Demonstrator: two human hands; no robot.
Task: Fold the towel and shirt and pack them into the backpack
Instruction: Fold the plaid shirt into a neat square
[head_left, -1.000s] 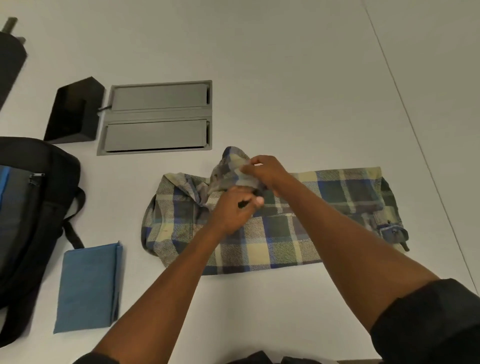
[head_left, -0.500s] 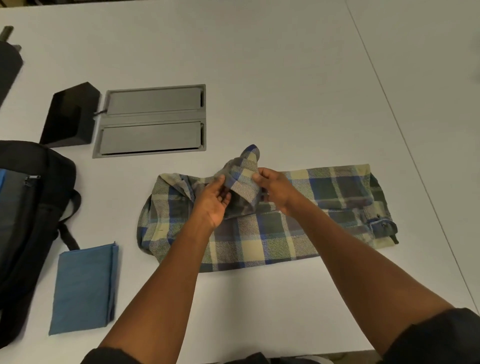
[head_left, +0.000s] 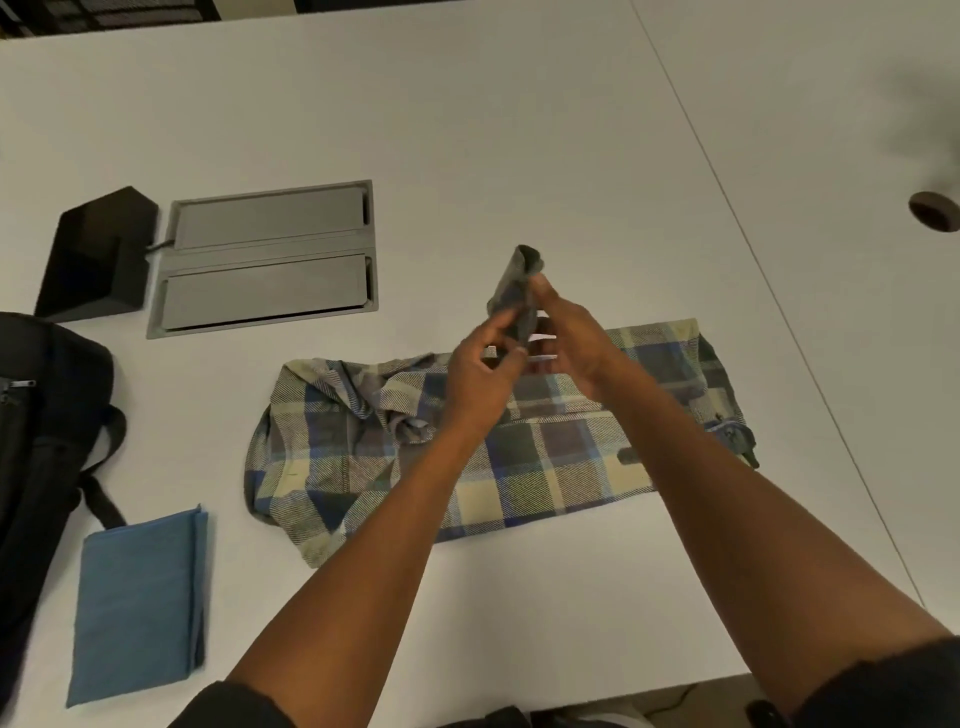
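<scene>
White table (head_left: 519, 130): towel folded, shirt half done.
The blue towel (head_left: 137, 603) lies folded near the backpack (head_left: 47, 415); both hands, left hand (head_left: 480, 371) and right hand (head_left: 569, 340), pinch a lifted part of the plaid shirt (head_left: 519, 467). Packing is left.

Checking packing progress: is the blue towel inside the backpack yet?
No, the folded blue towel lies flat on the white table, beside the black backpack rather than in it.

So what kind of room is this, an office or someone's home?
Most likely an office or meeting room. The wide white table has a grey flip-lid cable box set flush into it, plus a round cable hole at the right edge. Nothing homelike shows.
</scene>
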